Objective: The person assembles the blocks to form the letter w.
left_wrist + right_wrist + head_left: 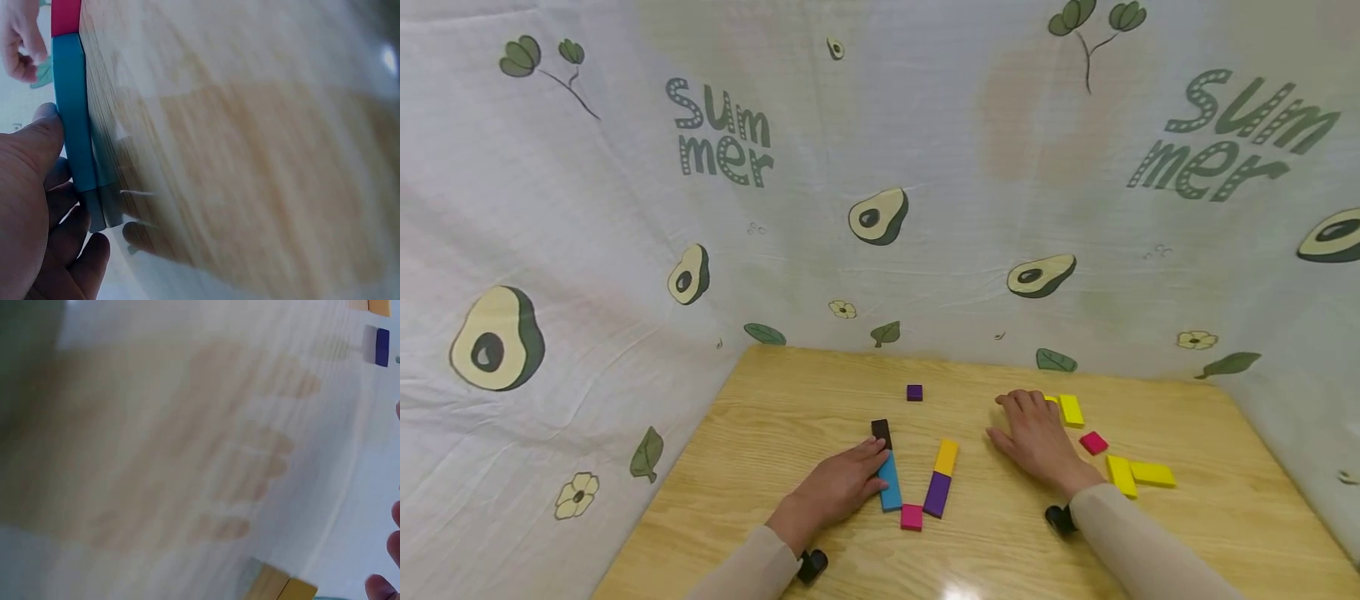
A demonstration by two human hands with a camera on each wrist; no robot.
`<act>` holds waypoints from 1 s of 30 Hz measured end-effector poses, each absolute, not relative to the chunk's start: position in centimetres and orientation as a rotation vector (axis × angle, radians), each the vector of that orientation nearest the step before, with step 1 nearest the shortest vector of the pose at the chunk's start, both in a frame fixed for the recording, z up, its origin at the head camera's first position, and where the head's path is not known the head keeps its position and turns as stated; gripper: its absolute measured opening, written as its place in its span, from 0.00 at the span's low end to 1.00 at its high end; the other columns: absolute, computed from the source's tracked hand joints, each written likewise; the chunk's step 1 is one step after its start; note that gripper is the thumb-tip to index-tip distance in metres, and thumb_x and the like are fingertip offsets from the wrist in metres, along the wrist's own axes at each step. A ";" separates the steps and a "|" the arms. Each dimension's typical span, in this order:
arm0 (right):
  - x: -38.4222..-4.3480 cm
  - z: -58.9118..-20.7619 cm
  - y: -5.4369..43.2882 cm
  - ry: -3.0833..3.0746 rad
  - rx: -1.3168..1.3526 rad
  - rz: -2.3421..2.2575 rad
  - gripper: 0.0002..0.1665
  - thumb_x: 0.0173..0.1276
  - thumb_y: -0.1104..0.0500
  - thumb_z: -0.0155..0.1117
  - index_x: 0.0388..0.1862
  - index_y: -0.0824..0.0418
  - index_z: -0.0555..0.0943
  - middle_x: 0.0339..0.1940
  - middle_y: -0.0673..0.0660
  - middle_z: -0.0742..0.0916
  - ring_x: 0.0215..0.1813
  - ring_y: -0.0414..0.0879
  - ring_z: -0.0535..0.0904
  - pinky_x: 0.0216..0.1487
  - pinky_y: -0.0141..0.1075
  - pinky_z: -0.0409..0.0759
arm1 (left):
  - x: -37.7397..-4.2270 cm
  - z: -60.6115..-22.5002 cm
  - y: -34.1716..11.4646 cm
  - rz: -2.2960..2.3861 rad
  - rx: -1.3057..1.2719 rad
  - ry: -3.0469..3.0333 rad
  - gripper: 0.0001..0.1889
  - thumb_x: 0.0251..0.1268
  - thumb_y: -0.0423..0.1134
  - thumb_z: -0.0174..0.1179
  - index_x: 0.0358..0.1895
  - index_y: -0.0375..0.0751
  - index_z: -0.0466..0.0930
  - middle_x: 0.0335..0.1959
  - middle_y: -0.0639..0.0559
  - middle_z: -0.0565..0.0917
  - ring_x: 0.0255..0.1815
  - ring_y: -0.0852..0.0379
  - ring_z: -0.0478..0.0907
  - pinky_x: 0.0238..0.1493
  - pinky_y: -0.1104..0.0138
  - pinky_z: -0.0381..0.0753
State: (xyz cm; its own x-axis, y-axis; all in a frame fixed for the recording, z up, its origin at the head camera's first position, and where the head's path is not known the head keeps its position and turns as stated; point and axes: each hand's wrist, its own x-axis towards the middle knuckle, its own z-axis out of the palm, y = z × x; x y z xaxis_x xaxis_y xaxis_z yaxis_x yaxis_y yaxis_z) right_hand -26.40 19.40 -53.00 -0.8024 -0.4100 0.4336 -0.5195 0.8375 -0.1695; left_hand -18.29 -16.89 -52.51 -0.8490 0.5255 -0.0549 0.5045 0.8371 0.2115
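My left hand [837,483] rests along the left side of a black block [881,430] and a blue block [890,485] laid end to end. In the left wrist view its thumb lies against the blue block [72,106], with the other fingers around the dark block [94,209]. A pink block [912,517] sits at the blue block's near end. From there a purple block [937,495] and an orange block [947,457] run away to the right. My right hand [1036,437], fingers relaxed and holding nothing visible, is just left of a yellow block [1071,411], partly covering another.
A small dark purple block [914,392] stands alone farther back. Right of my right hand lie a red-pink block [1093,442] and two touching yellow blocks, one upright in view [1122,477], one sideways [1153,474]. A printed cloth [955,250] hangs behind the wooden table [760,433].
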 end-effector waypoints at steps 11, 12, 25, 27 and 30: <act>-29.5 -52.6 15.7 -2.667 0.758 0.408 0.33 0.70 0.48 0.75 0.65 0.66 0.79 0.59 0.65 0.82 0.63 0.65 0.73 0.59 0.61 0.72 | -18.4 -52.6 -16.9 0.268 0.793 2.906 0.31 0.85 0.56 0.48 0.81 0.46 0.67 0.83 0.51 0.66 0.85 0.53 0.61 0.80 0.58 0.69; -29.8 -52.5 15.3 -2.675 0.767 0.400 0.33 0.71 0.47 0.75 0.65 0.66 0.79 0.60 0.65 0.82 0.63 0.65 0.73 0.60 0.61 0.72 | -18.4 -52.6 -16.9 0.266 0.793 2.908 0.31 0.85 0.56 0.49 0.81 0.46 0.67 0.83 0.51 0.66 0.85 0.53 0.61 0.80 0.58 0.69; -32.7 -51.8 11.2 -2.737 0.923 0.351 0.30 0.73 0.48 0.72 0.65 0.65 0.80 0.64 0.63 0.82 0.66 0.63 0.73 0.65 0.63 0.73 | -18.6 -52.7 -16.8 0.251 0.779 2.899 0.30 0.85 0.56 0.49 0.81 0.46 0.67 0.83 0.52 0.66 0.84 0.55 0.61 0.81 0.60 0.69; -33.1 -51.8 10.7 -2.750 0.952 0.341 0.29 0.74 0.48 0.71 0.66 0.64 0.80 0.64 0.62 0.82 0.66 0.62 0.73 0.65 0.63 0.73 | -18.6 -52.7 -16.7 0.245 0.780 2.900 0.30 0.85 0.56 0.49 0.81 0.46 0.67 0.83 0.52 0.66 0.84 0.55 0.61 0.81 0.61 0.69; -33.6 -51.7 10.0 -2.755 1.001 0.328 0.29 0.75 0.48 0.70 0.66 0.63 0.80 0.64 0.61 0.82 0.67 0.62 0.73 0.66 0.63 0.73 | -18.6 -52.7 -16.9 0.233 0.782 2.906 0.31 0.85 0.56 0.49 0.81 0.46 0.67 0.83 0.52 0.66 0.84 0.55 0.61 0.80 0.61 0.69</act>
State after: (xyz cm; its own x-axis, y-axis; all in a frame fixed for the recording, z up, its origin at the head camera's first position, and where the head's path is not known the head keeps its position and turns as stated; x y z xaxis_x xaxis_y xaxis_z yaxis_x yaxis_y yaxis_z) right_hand -33.61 9.99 -51.73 -0.7535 -0.6071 0.2526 -0.6494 0.7473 -0.1409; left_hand -18.58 -16.88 -52.67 -0.8585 0.5067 -0.0784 0.4878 0.8543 0.1798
